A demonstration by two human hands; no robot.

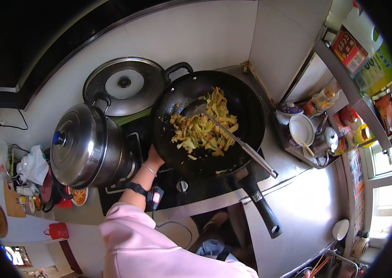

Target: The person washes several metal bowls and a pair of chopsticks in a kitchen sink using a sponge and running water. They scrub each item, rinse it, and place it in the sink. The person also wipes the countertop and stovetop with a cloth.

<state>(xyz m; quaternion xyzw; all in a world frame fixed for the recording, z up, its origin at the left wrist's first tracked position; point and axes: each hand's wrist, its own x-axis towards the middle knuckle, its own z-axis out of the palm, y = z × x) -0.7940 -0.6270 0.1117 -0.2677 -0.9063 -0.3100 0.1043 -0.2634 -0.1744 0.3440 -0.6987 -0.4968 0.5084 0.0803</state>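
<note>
A black wok [248, 104] sits on the black gas stove [168, 194], its long handle pointing to the lower right. Chopped, cooked vegetables with yellowish bits [213, 128] lie inside it. A metal spatula [248, 149] rests in the food, its handle over the wok's rim, with no hand on it. My left hand [155, 157] reaches in beside the wok's left rim, which hides its fingers; what they touch cannot be seen. At the bottom edge, beside thin sticks [321, 266], a small skin-toned bit may be a fingertip of my right hand; the rest is out of view.
A lidded steel pot [81, 146] stands left of the wok. Behind it, a large pan lid [124, 87] leans near the wall. Right are a steel counter [286, 215], a shelf with jars, a white bowl [340, 229] and the sink area. A cable hangs from my left wrist.
</note>
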